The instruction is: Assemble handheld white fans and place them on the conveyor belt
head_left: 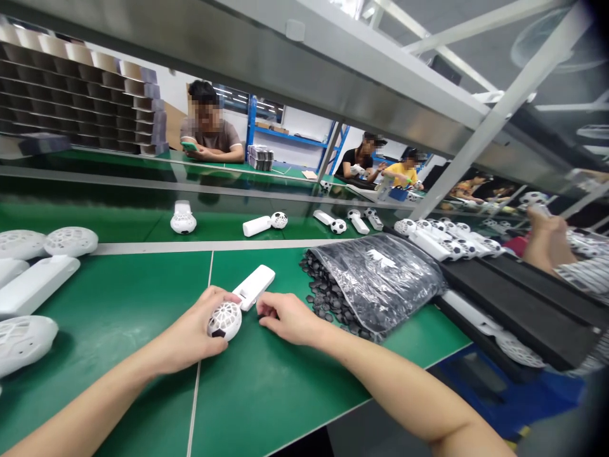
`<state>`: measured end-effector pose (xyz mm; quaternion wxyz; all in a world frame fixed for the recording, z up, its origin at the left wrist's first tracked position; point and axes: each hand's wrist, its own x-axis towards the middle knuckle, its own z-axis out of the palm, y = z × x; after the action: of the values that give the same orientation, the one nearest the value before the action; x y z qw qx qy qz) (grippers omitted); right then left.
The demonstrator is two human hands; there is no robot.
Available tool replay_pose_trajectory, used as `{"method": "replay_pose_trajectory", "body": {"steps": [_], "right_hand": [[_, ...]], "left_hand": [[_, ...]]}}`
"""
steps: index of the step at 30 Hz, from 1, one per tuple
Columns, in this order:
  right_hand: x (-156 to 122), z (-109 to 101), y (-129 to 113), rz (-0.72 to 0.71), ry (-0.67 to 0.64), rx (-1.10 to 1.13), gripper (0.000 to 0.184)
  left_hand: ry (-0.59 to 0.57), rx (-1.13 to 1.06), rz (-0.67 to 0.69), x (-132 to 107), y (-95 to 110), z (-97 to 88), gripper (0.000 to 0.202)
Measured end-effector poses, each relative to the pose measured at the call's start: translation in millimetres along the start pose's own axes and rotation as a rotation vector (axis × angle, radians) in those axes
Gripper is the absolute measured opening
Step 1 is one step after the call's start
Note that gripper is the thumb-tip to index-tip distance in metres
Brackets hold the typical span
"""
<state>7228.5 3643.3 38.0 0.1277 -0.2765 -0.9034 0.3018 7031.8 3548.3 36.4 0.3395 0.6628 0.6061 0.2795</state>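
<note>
A white hand-held fan point(240, 298) with a football-patterned round head lies on the green table point(266, 393) in front of me. My left hand point(197, 327) is wrapped round the fan's head. My right hand point(285, 317) rests just right of the fan, fingers curled in a pinch close to its handle; what it pinches is too small to see. Right beside that hand lies a heap of small black hexagonal pieces point(328, 298) spilling from a plastic bag point(380, 279).
More white fans point(28, 285) lie at the left edge, and others point(259, 224) sit on the conveyor belt behind. Black foam trays point(518, 304) with fans are at the right. Several people sit across the line. A metal shelf point(333, 70) hangs overhead.
</note>
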Motion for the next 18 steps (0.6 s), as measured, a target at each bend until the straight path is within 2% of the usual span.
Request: {"method": "replay_pose_trajectory", "body": {"steps": [5, 10, 15, 18], "right_hand": [[-13.0, -16.4, -5.6, -0.052, 0.064, 0.051, 0.021], [-13.9, -17.9, -13.3, -0.159, 0.070, 0.038, 0.009], [-6.7, -5.7, -14.4, -0.308, 0.034, 0.094, 0.005], [2.4, 1.9, -12.0, -0.310, 0.044, 0.181, 0.004]], "left_hand": [[-0.097, 0.007, 0.114, 2.5, -0.7, -7.4, 0.052], [-0.142, 0.020, 0.111, 3.7, -0.6, -10.2, 0.058], [-0.074, 0.039, 0.063, 1.3, 3.3, -3.8, 0.056], [-0.005, 0.052, 0.034, 0.8, 6.8, 1.2, 0.051]]}}
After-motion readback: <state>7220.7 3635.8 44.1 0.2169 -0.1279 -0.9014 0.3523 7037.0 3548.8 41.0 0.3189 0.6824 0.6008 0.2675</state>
